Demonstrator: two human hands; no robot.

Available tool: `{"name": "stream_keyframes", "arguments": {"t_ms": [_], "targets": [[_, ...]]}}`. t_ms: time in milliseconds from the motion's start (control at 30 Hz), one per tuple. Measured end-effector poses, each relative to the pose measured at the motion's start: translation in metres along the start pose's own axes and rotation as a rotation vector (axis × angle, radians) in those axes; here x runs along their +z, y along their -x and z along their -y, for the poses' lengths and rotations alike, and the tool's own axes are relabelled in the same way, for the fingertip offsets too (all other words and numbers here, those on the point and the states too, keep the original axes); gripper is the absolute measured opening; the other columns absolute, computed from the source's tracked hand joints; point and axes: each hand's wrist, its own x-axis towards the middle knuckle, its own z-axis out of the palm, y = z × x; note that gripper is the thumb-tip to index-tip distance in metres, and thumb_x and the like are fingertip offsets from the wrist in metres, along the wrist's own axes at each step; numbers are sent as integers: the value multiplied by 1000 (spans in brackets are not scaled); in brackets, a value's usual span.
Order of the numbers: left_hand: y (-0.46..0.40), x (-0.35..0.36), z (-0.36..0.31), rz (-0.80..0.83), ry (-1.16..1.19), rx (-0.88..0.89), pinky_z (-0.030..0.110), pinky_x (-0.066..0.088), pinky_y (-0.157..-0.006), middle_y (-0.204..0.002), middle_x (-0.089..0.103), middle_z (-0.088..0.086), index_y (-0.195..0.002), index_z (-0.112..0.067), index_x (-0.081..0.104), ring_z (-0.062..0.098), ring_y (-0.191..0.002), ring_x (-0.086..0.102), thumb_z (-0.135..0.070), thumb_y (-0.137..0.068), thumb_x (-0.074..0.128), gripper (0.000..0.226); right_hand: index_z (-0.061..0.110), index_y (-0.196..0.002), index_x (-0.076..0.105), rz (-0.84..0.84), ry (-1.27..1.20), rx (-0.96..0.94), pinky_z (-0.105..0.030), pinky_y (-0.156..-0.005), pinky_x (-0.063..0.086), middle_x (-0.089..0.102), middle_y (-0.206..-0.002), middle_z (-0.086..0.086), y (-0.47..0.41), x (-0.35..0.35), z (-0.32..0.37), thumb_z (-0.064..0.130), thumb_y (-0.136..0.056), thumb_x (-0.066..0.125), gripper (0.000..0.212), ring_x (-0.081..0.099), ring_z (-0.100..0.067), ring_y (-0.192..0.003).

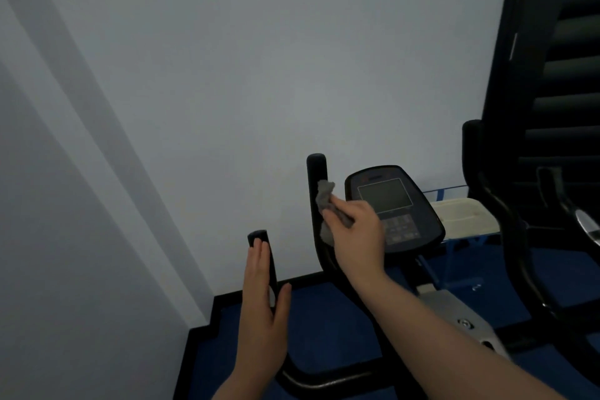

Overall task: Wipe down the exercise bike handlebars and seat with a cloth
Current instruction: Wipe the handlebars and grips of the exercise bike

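Item: handlebar wipe, upright grip.
Right hand pinches grey cloth against upright right handlebar, axis vertical; left hand, fingers straight, rests flat on left handlebar. Seat unseen.

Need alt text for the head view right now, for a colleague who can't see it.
The right hand presses a grey cloth against the bike's upright right handlebar, beside the console. The left hand, fingers straight, rests on the left handlebar. Pale wall behind, blue floor below.
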Motion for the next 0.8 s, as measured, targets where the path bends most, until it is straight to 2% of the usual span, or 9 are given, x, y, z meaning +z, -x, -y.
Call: {"name": "stream_keyframes", "arguments": {"t_ms": [100,200,333,433,533,600,633,733,800], "targets": [[0,0,0,3,2,-8,3,6,-110,-159,3,-29,-154,-35,9,-3,-147,2,-26,-95,47,71,17,-116,70,-128,-71,1,-1,-76,38,57,-97,8,-22,0,15,15,-89,68,27,56,-2,-89],[0,0,1,2,6,-7,4,6,-111,-159,3,-29,-154,-39,8,-3,-147,3,-26,-96,48,72,15,-124,65,-130,-80,15,0,-75,36,54,-102,3,-26,15,27,17,-93,63,31,54,-4,-90],[1,0,3,-5,35,1,21,10,-118,-159,5,-27,-154,-38,10,-1,-147,5,-23,-96,50,72,21,-120,67,19,133,20,-4,-64,37,50,-94,5,-5,6,5,23,-94,63,27,51,-1,-79],[1,0,3,-17,37,-2,13,8,-117,-159,6,-28,-153,-38,12,-2,-147,7,-23,-95,50,71,23,-94,76,289,363,81,-15,-57,41,62,-82,2,-8,-23,1,25,-87,68,11,62,-12,-76],[1,-1,2,-15,33,1,12,8,-115,-159,7,-27,-154,-36,14,-2,-147,8,-17,-97,50,70,31,-89,76,286,244,125,-17,-59,53,70,-68,10,-28,-32,18,22,-85,68,13,65,-3,-58],[2,-1,1,-9,30,-5,13,8,-116,-159,7,-28,-154,-35,14,-3,-147,8,-14,-97,50,70,27,-97,76,200,184,133,-37,-70,58,70,-74,2,-29,-22,24,21,-89,64,16,67,-16,-64],[3,-1,1,-9,30,-12,12,8,-116,-158,7,-29,-153,-35,14,-3,-147,9,-14,-98,50,70,23,-99,76,193,237,118,-41,-73,56,70,-79,-2,-24,-17,22,22,-90,62,17,67,-21,-72],[5,-2,-2,-22,51,-34,9,9,-115,-157,6,-33,-151,-40,13,-5,-146,9,-21,-97,47,67,23,-109,71,308,469,3,-36,-73,51,60,-96,-3,9,-21,7,28,-95,58,20,60,-21,-85],[8,0,-4,-26,50,-50,8,9,-114,-156,5,-35,-150,-42,12,-6,-145,9,-27,-96,45,66,27,-114,71,427,541,-32,-34,-74,49,57,-96,1,21,-41,4,29,-94,59,23,58,-17,-86]]}}
